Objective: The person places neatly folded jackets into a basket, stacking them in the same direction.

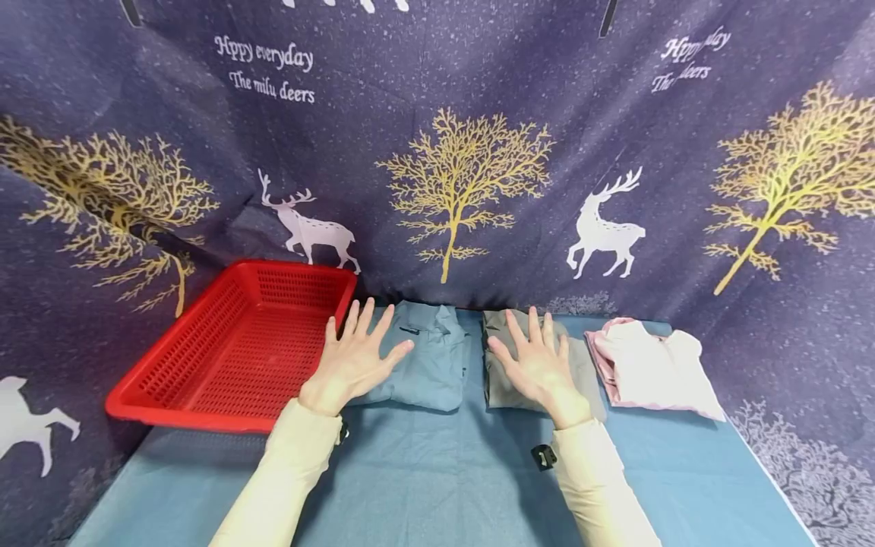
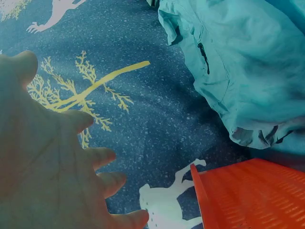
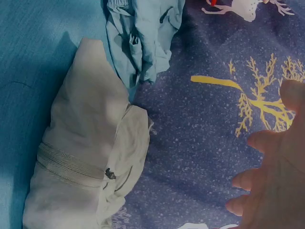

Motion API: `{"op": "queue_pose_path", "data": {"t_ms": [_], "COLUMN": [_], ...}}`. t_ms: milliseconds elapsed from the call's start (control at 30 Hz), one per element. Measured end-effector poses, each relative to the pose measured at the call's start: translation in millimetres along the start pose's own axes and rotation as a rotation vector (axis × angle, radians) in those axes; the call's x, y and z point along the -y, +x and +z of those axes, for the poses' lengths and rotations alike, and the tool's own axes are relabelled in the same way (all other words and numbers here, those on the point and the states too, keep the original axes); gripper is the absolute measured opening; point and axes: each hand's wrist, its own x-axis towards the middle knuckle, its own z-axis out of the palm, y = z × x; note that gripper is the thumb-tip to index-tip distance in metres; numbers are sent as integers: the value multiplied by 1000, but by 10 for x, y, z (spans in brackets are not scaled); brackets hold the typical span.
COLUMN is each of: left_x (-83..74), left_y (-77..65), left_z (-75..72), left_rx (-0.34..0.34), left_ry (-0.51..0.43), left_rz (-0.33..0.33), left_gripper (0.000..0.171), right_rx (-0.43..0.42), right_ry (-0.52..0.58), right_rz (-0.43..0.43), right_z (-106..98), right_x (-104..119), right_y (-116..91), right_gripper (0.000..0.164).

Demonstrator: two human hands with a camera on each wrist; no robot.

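Observation:
Fingers spread, my left hand [image 1: 352,365] hangs over the gap between the red basket and a folded blue garment [image 1: 431,365], holding nothing. The same garment [image 2: 248,62] shows a small dark slit in the left wrist view. My right hand [image 1: 540,365], also spread and holding nothing, is over a folded grey-green garment [image 1: 502,391]. In the right wrist view that garment [image 3: 81,119] has a zipper across it, and my right hand [image 3: 276,167] is apart from it. A folded white and pink garment [image 1: 659,368] lies right of my right hand.
A red plastic basket [image 1: 239,365] with slotted walls stands at the left of the blue-covered table [image 1: 424,486]. Behind the table hangs a dark blue curtain [image 1: 478,61] printed with deer and golden trees. The table's right edge slants down to the lower right.

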Motion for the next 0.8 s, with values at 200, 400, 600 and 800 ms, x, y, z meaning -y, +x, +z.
{"op": "queue_pose_path", "data": {"t_ms": [200, 400, 600, 800], "left_x": [-37, -119, -216, -351], "left_y": [7, 30, 52, 86], "left_z": [17, 55, 104, 172], "left_rx": [10, 8, 4, 20], "left_ry": [4, -8, -5, -16], "left_rz": [2, 15, 18, 28], "left_gripper": [83, 83, 81, 78], "right_rx": [-15, -26, -47, -81], "right_ry": [12, 32, 57, 107], "right_rz": [-10, -3, -18, -29], "right_z": [-1, -2, 15, -24], "right_x": [-27, -78, -154, -333], "right_y": [-29, -64, -105, -182], "right_gripper": [73, 72, 70, 69]}}
